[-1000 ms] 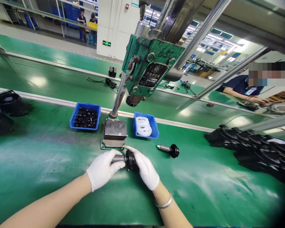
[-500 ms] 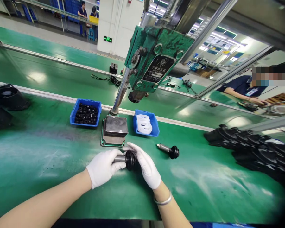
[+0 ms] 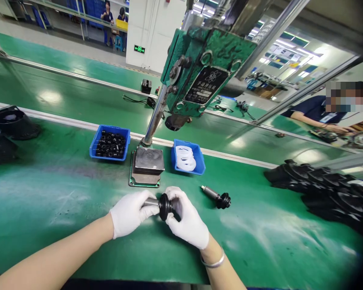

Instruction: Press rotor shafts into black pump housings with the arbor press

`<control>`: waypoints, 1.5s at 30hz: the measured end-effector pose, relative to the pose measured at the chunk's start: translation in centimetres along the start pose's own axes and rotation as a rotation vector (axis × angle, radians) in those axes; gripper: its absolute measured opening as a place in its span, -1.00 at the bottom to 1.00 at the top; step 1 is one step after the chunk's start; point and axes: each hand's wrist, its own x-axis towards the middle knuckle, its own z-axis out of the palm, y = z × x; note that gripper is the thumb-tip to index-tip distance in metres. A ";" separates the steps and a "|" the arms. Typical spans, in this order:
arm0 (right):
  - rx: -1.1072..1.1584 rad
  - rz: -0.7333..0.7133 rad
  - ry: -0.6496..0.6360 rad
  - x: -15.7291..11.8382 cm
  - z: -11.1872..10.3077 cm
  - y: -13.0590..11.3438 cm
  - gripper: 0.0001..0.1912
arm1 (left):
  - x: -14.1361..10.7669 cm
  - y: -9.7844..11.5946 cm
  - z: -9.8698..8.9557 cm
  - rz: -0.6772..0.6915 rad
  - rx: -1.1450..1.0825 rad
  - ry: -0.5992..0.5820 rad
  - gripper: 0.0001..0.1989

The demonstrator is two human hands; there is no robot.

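Both my hands wear white gloves. My left hand [image 3: 132, 213] is closed around the grey metal end of a shaft with a black ribbed end [image 3: 165, 207], held roughly level above the bench. Thumb and fingers of my right hand [image 3: 187, 219] curl about the black end from the right; its fingertips are partly hidden behind the part. A similar shaft with a black ribbed end [image 3: 216, 196] lies on the green bench to the right. Just beyond my hands stands the steel block [image 3: 149, 159] at the base of a green hand press [image 3: 205, 74].
A blue bin [image 3: 95, 152] of small black parts is left of the press base. Right of it, another blue bin [image 3: 199, 163] contains white rings. Black housings [image 3: 323, 189] line the right side; more black housings [image 3: 18, 123] sit at left. A co-worker [image 3: 311, 110] sits across the bench.
My right hand has gone from nearly straight fingers beside the black end to fingers curled around it. My left hand keeps its hold. The view has shifted slightly.
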 end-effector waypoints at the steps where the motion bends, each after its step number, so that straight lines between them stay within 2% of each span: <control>1: 0.001 -0.004 0.006 0.0 0.1 0.1 -0.51 | 0.0 0.1 0.0 0.003 0.037 -0.003 -0.77; 5: -0.039 -0.012 0.003 -0.2 0.1 0.3 -0.55 | -0.1 0.3 0.1 0.029 0.160 -0.020 -0.77; 11: -0.103 -0.059 0.030 -0.2 0.3 0.4 -0.59 | 0.0 0.3 0.0 0.062 0.202 -0.061 -0.77; 14: 0.088 0.003 0.112 0.0 0.5 0.2 -0.69 | 0.1 0.4 0.5 0.054 -0.059 -0.023 -0.65; 16: 0.353 0.133 0.151 0.2 0.5 0.0 -0.71 | 0.2 0.3 0.8 0.043 -0.303 0.048 -0.51; 18: 0.617 0.268 0.163 0.3 0.3 -0.1 -0.63 | 0.2 -0.1 0.9 0.075 -0.438 0.129 -0.42; 21: 0.826 0.336 0.174 0.4 0.0 -0.2 -0.53 | 0.4 -0.8 0.7 0.123 -0.459 0.177 -0.41; 24: 0.875 0.326 0.168 0.6 -0.2 -0.3 -0.52 | 0.5 -1.1 0.7 0.104 -0.438 0.162 -0.43; 28: 0.876 0.334 0.148 0.6 -0.3 -0.7 -0.57 | 0.3 -0.1 0.7 0.066 -0.288 0.193 -0.55; 31: 0.840 0.352 0.147 0.5 -0.6 -0.4 -0.58 | -0.2 1.0 -1.7 0.093 -0.201 0.393 -0.66; 34: 0.807 0.359 0.135 0.4 -0.9 0.3 -0.58 | -0.5 1.9 -7.1 0.135 -0.058 0.724 -0.70; 36: 0.794 0.366 0.131 0.5 -1.0 0.5 -0.58 | -0.1 2.1 -11.3 0.073 0.255 0.857 -0.70; 38: 0.784 0.380 0.139 0.6 -1.0 0.3 -0.57 | 0.9 1.8 -14.7 -0.037 0.567 0.830 -0.71; 40: 0.772 0.398 0.155 0.9 -1.0 -0.1 -0.56 | 2.5 1.3 -16.8 -0.096 0.716 0.743 -0.72; 42: 0.764 0.409 0.170 1.0 -1.0 -0.6 -0.55 | 4.3 0.8 -17.6 -0.133 0.802 0.661 -0.73; 45: 0.769 0.411 0.176 1.2 -1.1 -0.8 -0.54 | 6.9 0.5 -17.4 -0.208 0.942 0.573 -0.77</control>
